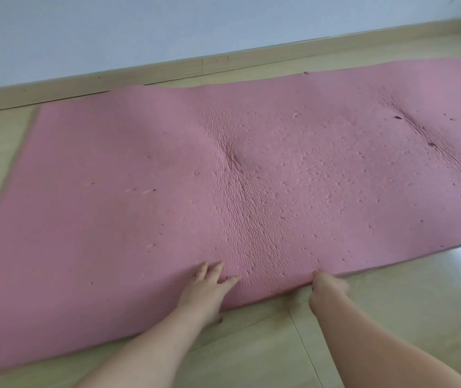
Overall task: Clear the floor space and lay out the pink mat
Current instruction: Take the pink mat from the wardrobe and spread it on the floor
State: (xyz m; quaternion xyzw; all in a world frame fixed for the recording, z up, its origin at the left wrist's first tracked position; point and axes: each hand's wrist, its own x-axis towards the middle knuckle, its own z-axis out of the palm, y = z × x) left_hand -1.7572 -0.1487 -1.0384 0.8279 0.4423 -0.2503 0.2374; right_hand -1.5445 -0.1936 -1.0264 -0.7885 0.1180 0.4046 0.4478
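Note:
The pink mat (223, 169) lies unrolled across the pale wooden floor (377, 317), its long side roughly parallel to the wall. Its surface is dimpled, with two creased ridges and small dents. My left hand (205, 287) rests on the mat's near edge with fingers spread flat on top. My right hand (326, 287) grips the same near edge a little to the right, thumb on top and fingers curled under the mat. The mat's far left part looks slightly raised off the floor.
A wooden baseboard (167, 70) runs along the pale blue wall (167, 26) just behind the mat. Bare floor shows to the left of the mat and in front of it around my forearms.

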